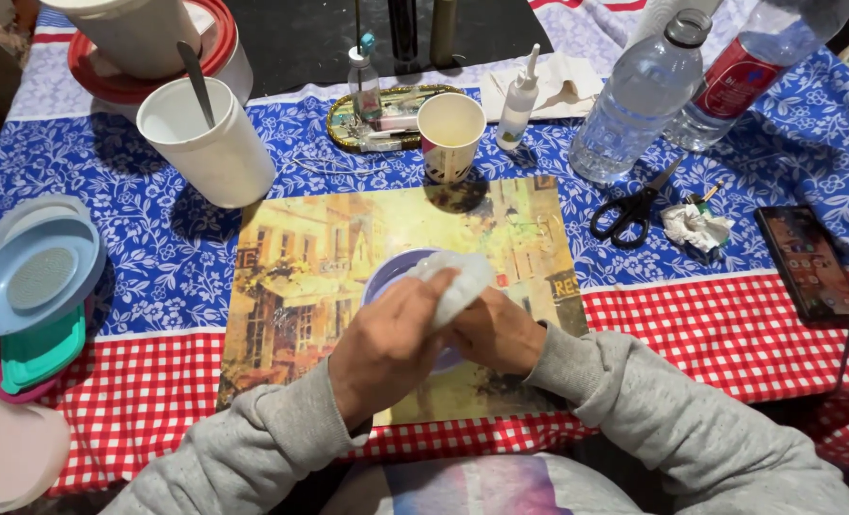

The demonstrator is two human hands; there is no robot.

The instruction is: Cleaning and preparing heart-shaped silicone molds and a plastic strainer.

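Observation:
Both my hands meet over a placemat (300, 277) printed with a street painting. My left hand (386, 345) and my right hand (496, 334) together grip a soft white lump (458, 281), pressing it between the fingers. Under the hands sits a small lilac bowl (391, 272), mostly hidden by them. Grey sleeves cover both forearms.
A white tub with a spoon (210, 143) stands at back left, a paper cup (450, 133) behind the mat, a glue bottle (518, 103), two water bottles (634, 100), scissors (629, 210), crumpled paper (693, 227) and a phone (810, 262) at right. Stacked plastic lids (33, 286) lie left.

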